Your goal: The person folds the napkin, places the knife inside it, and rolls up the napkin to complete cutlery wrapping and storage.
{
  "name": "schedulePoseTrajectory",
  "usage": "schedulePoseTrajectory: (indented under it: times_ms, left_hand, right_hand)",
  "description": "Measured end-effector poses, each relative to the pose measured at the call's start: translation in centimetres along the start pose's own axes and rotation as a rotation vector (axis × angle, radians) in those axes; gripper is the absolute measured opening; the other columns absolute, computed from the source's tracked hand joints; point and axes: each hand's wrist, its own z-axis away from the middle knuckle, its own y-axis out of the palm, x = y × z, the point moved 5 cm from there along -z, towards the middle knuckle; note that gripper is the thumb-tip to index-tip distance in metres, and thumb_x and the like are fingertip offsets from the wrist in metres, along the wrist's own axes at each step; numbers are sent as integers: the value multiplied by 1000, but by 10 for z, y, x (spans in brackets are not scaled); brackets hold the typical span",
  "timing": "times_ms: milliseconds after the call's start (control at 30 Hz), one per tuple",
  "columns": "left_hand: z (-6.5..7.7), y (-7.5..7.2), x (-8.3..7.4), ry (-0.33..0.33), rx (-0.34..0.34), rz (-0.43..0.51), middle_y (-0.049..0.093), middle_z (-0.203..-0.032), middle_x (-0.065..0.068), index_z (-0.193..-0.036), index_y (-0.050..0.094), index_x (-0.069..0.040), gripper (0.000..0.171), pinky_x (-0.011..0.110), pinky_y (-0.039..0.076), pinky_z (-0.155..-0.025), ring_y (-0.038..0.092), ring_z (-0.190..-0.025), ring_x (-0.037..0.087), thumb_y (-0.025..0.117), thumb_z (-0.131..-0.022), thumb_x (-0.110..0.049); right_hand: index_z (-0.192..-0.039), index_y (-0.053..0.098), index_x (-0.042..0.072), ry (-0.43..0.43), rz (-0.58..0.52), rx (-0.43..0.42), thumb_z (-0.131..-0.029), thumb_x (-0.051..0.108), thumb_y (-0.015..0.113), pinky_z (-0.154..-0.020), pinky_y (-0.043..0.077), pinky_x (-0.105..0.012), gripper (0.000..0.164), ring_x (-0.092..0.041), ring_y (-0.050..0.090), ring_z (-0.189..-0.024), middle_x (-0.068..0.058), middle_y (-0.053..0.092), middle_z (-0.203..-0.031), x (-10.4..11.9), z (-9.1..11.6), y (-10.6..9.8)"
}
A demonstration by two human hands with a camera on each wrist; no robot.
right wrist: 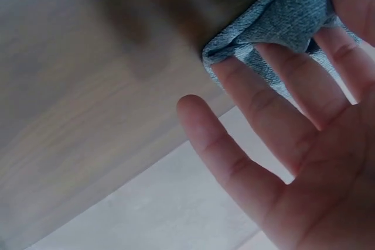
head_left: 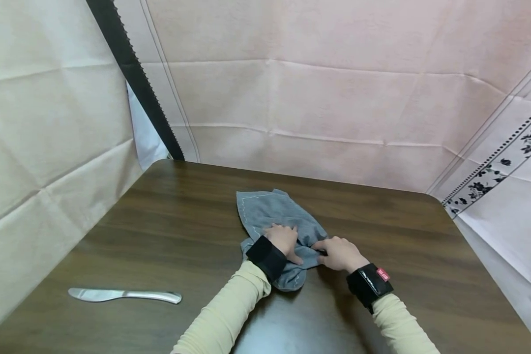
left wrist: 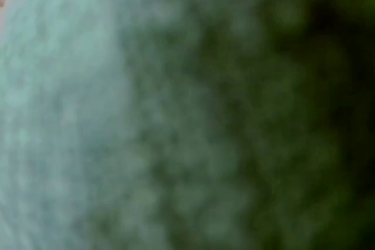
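A grey-blue cloth (head_left: 265,206) with a pale stitched line along its edge lies rumpled and partly folded on the table. My left hand (head_left: 284,241) rests on top of the cloth with fingers spread. Just to its right, my right hand (head_left: 340,253) pinches the cloth's right edge. In the right wrist view, the right hand (right wrist: 293,127) has fingertips tucked at a fold of the cloth (right wrist: 287,19), while the little finger stands apart from it. Blurred cloth (left wrist: 70,86) fills most of the left wrist view, hiding the left fingers there.
A silver table knife (head_left: 124,295) lies on the brown wooden table (head_left: 168,236), left of the arms. Light curtains (head_left: 327,108) hang behind the table's far edge and along its left side. A floral-edged white fabric (head_left: 504,167) hangs at the right.
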Motion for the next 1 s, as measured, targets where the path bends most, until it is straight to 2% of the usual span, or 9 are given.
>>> schedulePoseTrajectory:
  times_ms: [300,367,467,567,667,733,800,900,1000]
  left_hand:
    - [-5,-5,-34,8,-26,-14,49,-133,3,-141,35,-20,95,54,43,-83,41,-120,41,62,-65,-70]
    - [-4,-4,-35,10,-25,33,48,-133,5,-142,33,-20,95,55,43,-83,40,-121,42,63,-66,-69]
    - [-1,-3,-29,57,-3,211,42,-137,14,-144,27,-18,93,56,41,-85,35,-122,47,64,-71,-63]
    - [7,-9,-13,188,-22,392,41,-137,19,-144,26,-11,86,49,38,-93,37,-123,40,64,-78,-51]
    - [13,-20,15,275,-135,484,53,-124,18,-135,41,-1,67,38,41,-90,51,-111,30,64,-83,-37]
    - [13,-27,38,237,-229,500,63,-100,15,-116,56,1,45,35,46,-77,60,-88,25,65,-84,-28]
    - [9,-28,62,142,-269,503,59,-73,9,-88,63,0,26,32,45,-61,57,-65,20,63,-86,-26]
    - [-2,-19,88,-1,-234,486,42,-54,2,-60,51,-7,37,28,37,-51,44,-48,16,61,-87,-30]
    - [-16,-2,98,-44,-143,496,36,-51,0,-52,42,-11,47,27,34,-49,39,-46,14,58,-88,-37]
  right_hand:
    - [-106,68,11,49,-25,3,-82,13,65,-71,47,-45,25,-28,59,-91,-9,64,-103,-27,20,-7]
    - [-106,68,11,49,-29,-1,-82,13,65,-70,47,-44,24,-27,60,-90,-9,65,-102,-29,22,-6]
    - [-106,68,11,46,-45,-1,-82,12,64,-67,47,-42,24,-23,59,-85,-7,65,-99,-31,23,-5]
    - [-105,68,10,2,-69,5,-83,11,63,-68,47,-40,23,-22,59,-85,-7,65,-98,-31,24,-7]
    - [-96,70,7,-43,-122,-60,-83,9,61,-65,47,-36,16,-19,59,-78,-5,65,-89,-32,23,-16]
    - [-87,70,7,-31,-152,-146,-83,8,60,-61,45,-33,11,-16,57,-70,-2,64,-80,-35,21,-24]
    - [-81,68,8,20,-177,-232,-83,8,59,-56,42,-30,9,-12,53,-63,0,61,-72,-40,18,-31]
    - [-85,64,4,129,-173,-277,-84,11,59,-57,43,-33,8,-17,54,-65,-5,61,-77,-46,12,-36]
    - [-99,60,-1,194,-167,-249,-85,14,58,-66,46,-41,20,-28,58,-79,-15,61,-91,-48,6,-33]
